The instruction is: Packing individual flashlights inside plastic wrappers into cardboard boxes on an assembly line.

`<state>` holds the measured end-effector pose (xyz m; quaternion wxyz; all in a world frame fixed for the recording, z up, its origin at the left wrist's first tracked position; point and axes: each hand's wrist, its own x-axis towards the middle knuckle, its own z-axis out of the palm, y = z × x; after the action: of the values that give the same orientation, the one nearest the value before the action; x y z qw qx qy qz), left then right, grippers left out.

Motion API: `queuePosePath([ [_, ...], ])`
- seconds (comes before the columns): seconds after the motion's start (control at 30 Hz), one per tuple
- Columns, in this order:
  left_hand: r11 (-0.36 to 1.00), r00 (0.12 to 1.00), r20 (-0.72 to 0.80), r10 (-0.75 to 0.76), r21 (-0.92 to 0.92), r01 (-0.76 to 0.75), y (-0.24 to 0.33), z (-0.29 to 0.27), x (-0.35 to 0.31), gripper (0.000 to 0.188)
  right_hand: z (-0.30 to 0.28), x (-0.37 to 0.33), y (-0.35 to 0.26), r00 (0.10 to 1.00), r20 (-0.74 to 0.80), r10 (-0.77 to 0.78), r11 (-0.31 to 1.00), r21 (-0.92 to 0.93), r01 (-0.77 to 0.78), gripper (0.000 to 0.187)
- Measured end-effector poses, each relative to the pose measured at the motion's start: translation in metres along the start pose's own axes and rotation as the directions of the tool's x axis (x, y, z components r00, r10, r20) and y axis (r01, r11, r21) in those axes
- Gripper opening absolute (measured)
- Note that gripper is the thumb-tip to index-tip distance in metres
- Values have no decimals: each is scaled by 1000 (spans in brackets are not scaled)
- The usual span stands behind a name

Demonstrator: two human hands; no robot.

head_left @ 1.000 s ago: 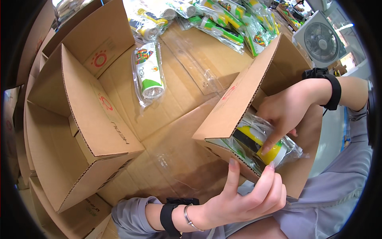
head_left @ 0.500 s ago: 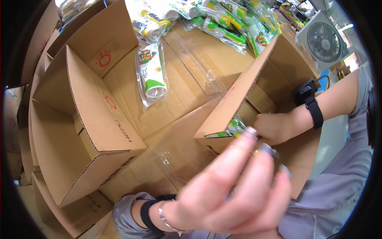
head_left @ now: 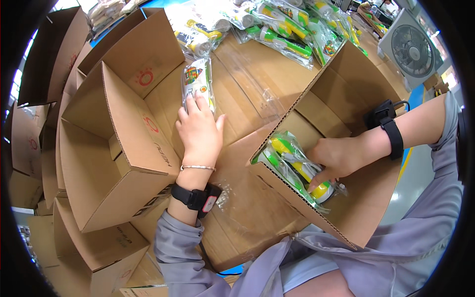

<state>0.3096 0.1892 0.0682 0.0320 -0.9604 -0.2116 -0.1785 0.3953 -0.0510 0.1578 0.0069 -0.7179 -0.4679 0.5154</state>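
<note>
My left hand (head_left: 200, 131) reaches forward over the tabletop, its fingertips resting on the near end of a clear-bagged white and green tube (head_left: 198, 81). Its fingers are stretched out, and the thumb stands apart from the bag. Inside the open cardboard box (head_left: 378, 198) on the right, my right hand (head_left: 334, 156) grips a bagged yellow and green tube (head_left: 297, 163), thumb laid over it and the other fingers curled, partly hidden. Another bagged green tube (head_left: 279, 166) lies beside it, along the box's left wall.
Another open cardboard box (head_left: 94, 158) stands on the left, with more cartons (head_left: 99, 242) around it. Several bagged tubes (head_left: 282, 24) are heaped at the far side of the cardboard-covered table (head_left: 247, 183). A grey fan (head_left: 410, 49) stands at the far right.
My left hand has moved from near the right box forward and left onto the bagged tube on the table. My right hand stays in the box, where the bagged tubes now show more fully.
</note>
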Motion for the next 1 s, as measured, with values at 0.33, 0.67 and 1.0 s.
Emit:
queuePosePath([
  [0.33, -19, 906, 373, -199, -926, 377, 2, -30, 3, 41, -12, -11, -12, 989, -38, -140, 890, -443, 109, 51],
  [0.67, -710, 979, 113, 167, -675, 199, 9, -141, -35, 38, -90, -60, -49, -46, -233, -971, 232, -885, -404, 51],
  [1.0, -385, 973, -201, 113, -912, -144, 6, -159, -45, 46, -109, -65, -53, -167, -382, -909, 410, -892, -191, 25],
])
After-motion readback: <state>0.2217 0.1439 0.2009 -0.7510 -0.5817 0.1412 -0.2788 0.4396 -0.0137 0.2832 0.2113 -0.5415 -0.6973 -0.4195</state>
